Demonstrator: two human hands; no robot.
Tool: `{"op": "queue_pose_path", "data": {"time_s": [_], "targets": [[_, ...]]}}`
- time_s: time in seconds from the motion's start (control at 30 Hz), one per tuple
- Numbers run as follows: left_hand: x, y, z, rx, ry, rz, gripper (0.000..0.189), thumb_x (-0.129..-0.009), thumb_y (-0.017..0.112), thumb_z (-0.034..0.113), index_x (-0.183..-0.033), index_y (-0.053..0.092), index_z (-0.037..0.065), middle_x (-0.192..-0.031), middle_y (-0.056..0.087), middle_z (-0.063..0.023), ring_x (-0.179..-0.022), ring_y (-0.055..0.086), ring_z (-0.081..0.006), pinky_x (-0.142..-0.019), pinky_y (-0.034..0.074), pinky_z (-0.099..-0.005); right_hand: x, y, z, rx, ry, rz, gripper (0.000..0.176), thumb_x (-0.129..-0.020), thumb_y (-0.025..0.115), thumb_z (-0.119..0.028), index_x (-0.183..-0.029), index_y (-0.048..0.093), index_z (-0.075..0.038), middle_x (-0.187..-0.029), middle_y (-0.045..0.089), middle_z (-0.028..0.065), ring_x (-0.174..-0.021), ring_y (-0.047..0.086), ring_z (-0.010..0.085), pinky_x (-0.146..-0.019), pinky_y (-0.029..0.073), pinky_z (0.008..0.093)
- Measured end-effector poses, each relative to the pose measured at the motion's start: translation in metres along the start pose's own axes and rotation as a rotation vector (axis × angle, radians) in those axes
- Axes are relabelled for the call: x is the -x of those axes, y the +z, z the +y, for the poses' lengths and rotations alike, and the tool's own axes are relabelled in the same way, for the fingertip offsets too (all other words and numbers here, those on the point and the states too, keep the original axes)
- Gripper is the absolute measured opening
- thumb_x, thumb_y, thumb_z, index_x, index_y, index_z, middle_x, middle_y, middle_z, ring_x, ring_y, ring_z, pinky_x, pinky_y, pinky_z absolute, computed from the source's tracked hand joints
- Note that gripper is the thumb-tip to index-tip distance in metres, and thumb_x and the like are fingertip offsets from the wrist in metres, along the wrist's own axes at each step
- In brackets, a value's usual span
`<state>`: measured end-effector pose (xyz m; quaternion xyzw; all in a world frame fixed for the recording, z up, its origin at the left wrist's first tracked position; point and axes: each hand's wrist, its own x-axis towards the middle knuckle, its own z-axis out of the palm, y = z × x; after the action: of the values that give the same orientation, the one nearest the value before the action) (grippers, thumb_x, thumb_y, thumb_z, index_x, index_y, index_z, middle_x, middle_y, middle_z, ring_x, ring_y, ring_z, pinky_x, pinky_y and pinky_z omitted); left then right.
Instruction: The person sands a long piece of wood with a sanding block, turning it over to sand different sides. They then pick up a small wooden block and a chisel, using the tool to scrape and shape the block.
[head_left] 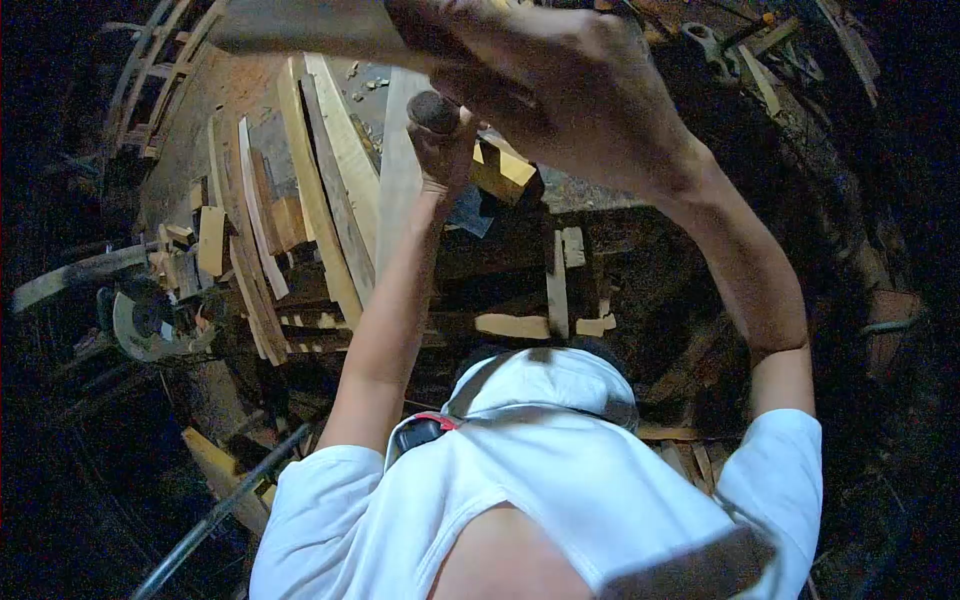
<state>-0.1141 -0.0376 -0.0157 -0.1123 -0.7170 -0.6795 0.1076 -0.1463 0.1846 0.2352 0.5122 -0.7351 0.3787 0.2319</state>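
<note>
My left hand (445, 155) is closed around an upright tool whose round, dark handle end (433, 112) points up at me; its lower part is hidden by the hand. A yellowish wood block (503, 172) lies just right of that hand. Raised close to the camera, my right hand (570, 85) is closed on a brownish length of wood (315, 32), which reaches out to the left and is smeared by motion. The right hand and forearm stand higher than the left hand.
Several long wood strips (325, 190) lie to the left on the bench (235, 85). Short offcuts (210, 240) are heaped near a round-guarded machine (150, 325). A metal bar (220, 510) slants at lower left. Tools and scraps (715, 55) lie at upper right.
</note>
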Motion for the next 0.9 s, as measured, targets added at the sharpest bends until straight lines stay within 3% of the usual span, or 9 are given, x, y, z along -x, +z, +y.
{"op": "queue_pose_path", "data": {"time_s": [0.07, 0.1, 0.17, 0.23, 0.3, 0.43, 0.7, 0.77, 0.9], "targets": [[-0.003, 0.016, -0.025, 1.183, -0.227, 0.326, 0.036, -0.082, 0.067, 0.030, -0.108, 0.060, 0.005, -0.103, 0.061, -0.0087, -0.097, 0.057, -0.0135, -0.078, 0.048, -0.0329, 0.004, -0.001, -0.005, -0.008, 0.017, -0.046, 0.045, -0.084, 0.065, -0.024, -0.128, 0.054, -0.023, -0.079, 0.062, 0.0141, -0.064, 0.063, 0.0287, -0.056, 0.050, 0.0383], [-0.003, 0.025, -0.006, 1.179, -0.228, 0.326, 0.036, -0.082, 0.067, 0.030, -0.108, 0.060, 0.005, -0.103, 0.061, -0.0087, -0.097, 0.057, -0.0135, -0.078, 0.048, -0.0329, 0.004, -0.003, -0.007, -0.013, 0.026, -0.086, 0.046, -0.085, 0.064, -0.024, -0.129, 0.054, -0.026, -0.078, 0.062, 0.0137, -0.062, 0.062, 0.0287, -0.055, 0.050, 0.0383], [-0.002, 0.040, 0.043, -0.360, 0.200, 0.348, 0.054, -0.082, 0.066, 0.043, -0.121, 0.053, 0.007, -0.111, 0.058, -0.0105, -0.104, 0.054, -0.0192, -0.086, 0.046, -0.0384, 0.030, 0.014, 0.014, 0.013, 0.089, -0.258, 0.046, -0.085, 0.064, -0.027, -0.130, 0.053, -0.026, -0.076, 0.061, 0.0129, -0.060, 0.061, 0.0296, -0.053, 0.049, 0.0387], [-0.014, 0.043, 0.053, -0.363, 0.102, 0.392, 0.062, -0.081, 0.067, 0.047, -0.126, 0.049, 0.009, -0.113, 0.058, -0.0108, -0.105, 0.055, -0.0228, -0.088, 0.046, -0.0405, 0.014, -0.004, 0.006, 0.015, 0.129, -0.386, 0.048, -0.085, 0.064, -0.024, -0.131, 0.052, -0.026, -0.076, 0.060, 0.0132, -0.059, 0.059, 0.0301, -0.053, 0.048, 0.0386], [-0.010, 0.042, 0.039, 1.165, -0.441, 0.625, 0.059, -0.080, 0.072, 0.039, -0.124, 0.050, 0.008, -0.111, 0.060, -0.0109, -0.104, 0.056, -0.0206, -0.089, 0.046, -0.0379, 0.018, 0.000, 0.006, -0.017, 0.096, -0.258, 0.049, -0.085, 0.063, -0.023, -0.133, 0.050, -0.027, -0.078, 0.061, 0.0127, -0.060, 0.060, 0.0300, -0.055, 0.049, 0.0383], [-0.005, 0.041, 0.041, -0.224, 0.102, 0.450, 0.033, -0.079, 0.070, 0.017, -0.105, 0.055, 0.002, -0.091, 0.063, -0.0068, -0.084, 0.062, -0.0180, -0.075, 0.051, -0.0309, 0.036, 0.009, 0.013, -0.054, 0.144, -0.181, 0.052, -0.085, 0.064, -0.030, -0.134, 0.048, -0.025, -0.079, 0.063, 0.0138, -0.068, 0.064, 0.0312, -0.060, 0.052, 0.0387], [-0.009, 0.056, 0.085, -0.132, -0.091, 0.448, 0.016, -0.082, 0.064, 0.014, -0.084, 0.054, 0.002, -0.070, 0.058, -0.0064, -0.066, 0.062, -0.0152, -0.062, 0.050, -0.0299, 0.125, 0.068, 0.081, -0.094, 0.538, -0.101, 0.054, -0.084, 0.060, -0.038, -0.134, 0.045, -0.024, -0.088, 0.067, 0.0189, -0.078, 0.065, 0.0381, -0.069, 0.054, 0.0469], [-0.010, 0.056, 0.089, -0.096, -0.136, 0.486, 0.015, -0.084, 0.063, 0.016, -0.085, 0.054, 0.004, -0.072, 0.058, -0.0061, -0.068, 0.062, -0.0148, -0.063, 0.051, -0.0296, 0.152, 0.078, 0.091, 0.174, 0.863, -0.570, 0.057, -0.087, 0.059, -0.037, -0.139, 0.039, -0.027, -0.093, 0.067, 0.0187, -0.085, 0.067, 0.0324, -0.077, 0.054, 0.0439], [-0.008, 0.054, 0.085, -0.042, -0.086, 0.514, 0.016, -0.084, 0.062, 0.015, -0.085, 0.054, 0.002, -0.073, 0.061, -0.0096, -0.067, 0.064, -0.0176, -0.064, 0.053, -0.0308, 0.202, 0.104, 0.098, 0.150, 0.963, -0.605, 0.058, -0.086, 0.059, -0.040, -0.138, 0.041, -0.021, -0.095, 0.067, 0.0175, -0.085, 0.066, 0.0350, -0.073, 0.053, 0.0481]]}}
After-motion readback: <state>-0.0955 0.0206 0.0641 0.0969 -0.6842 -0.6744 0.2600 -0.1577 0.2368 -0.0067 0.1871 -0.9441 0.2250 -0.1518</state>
